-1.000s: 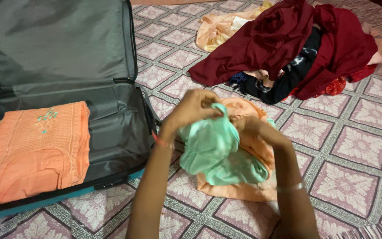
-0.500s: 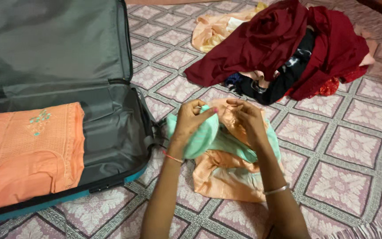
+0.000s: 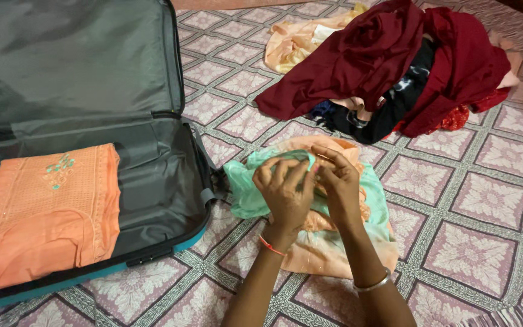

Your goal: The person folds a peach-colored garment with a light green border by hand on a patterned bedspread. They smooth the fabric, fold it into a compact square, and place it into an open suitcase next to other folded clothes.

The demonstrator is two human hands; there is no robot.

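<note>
1. The left hand and right hand both pinch the mint-green cloth, fingers curled closed on its top edge.
2. That cloth lies over a peach garment on the patterned bedspread.
3. Left: an open suitcase holding a folded orange garment.
4. Beyond: a heap of maroon clothes.

Warm, dim indoor light, soft shadows, mild blur, no strong glare
</note>
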